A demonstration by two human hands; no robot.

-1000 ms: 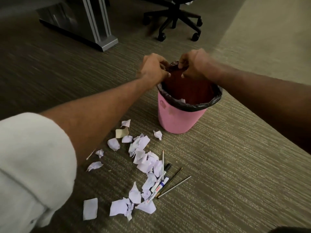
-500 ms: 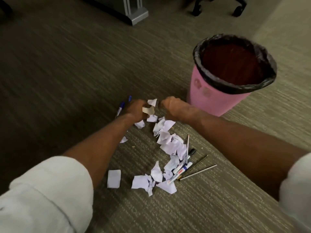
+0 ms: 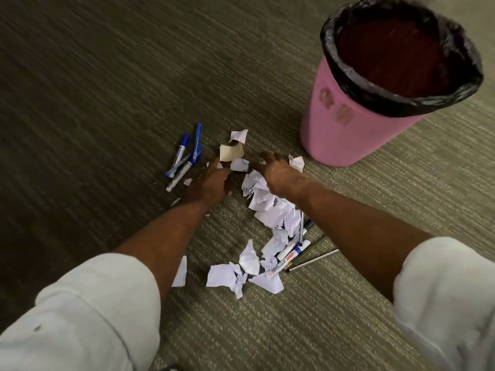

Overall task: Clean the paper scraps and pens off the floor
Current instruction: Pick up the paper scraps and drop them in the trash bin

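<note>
White paper scraps [image 3: 270,207] lie scattered on the carpet in a strip running toward me. A tan scrap [image 3: 229,151] sits at the far end. My left hand [image 3: 211,182] rests low over the scraps with its fingers spread, holding nothing. My right hand [image 3: 276,170] is beside it, fingers spread over the pile. Blue pens [image 3: 186,155] lie in a bunch just left of my left hand. More pens and markers [image 3: 297,250] lie among the scraps under my right forearm. The pink bin [image 3: 345,124] with a black liner stands at the upper right.
Grey-green striped carpet [image 3: 93,103] covers the floor all around. One flat white scrap [image 3: 180,271] lies partly under my left forearm. My white sleeves fill the bottom corners.
Both hands came down from the bin's rim to the floor scraps and opened from fists to spread fingers. The view dropped closer, bringing the blue pens into sight.
</note>
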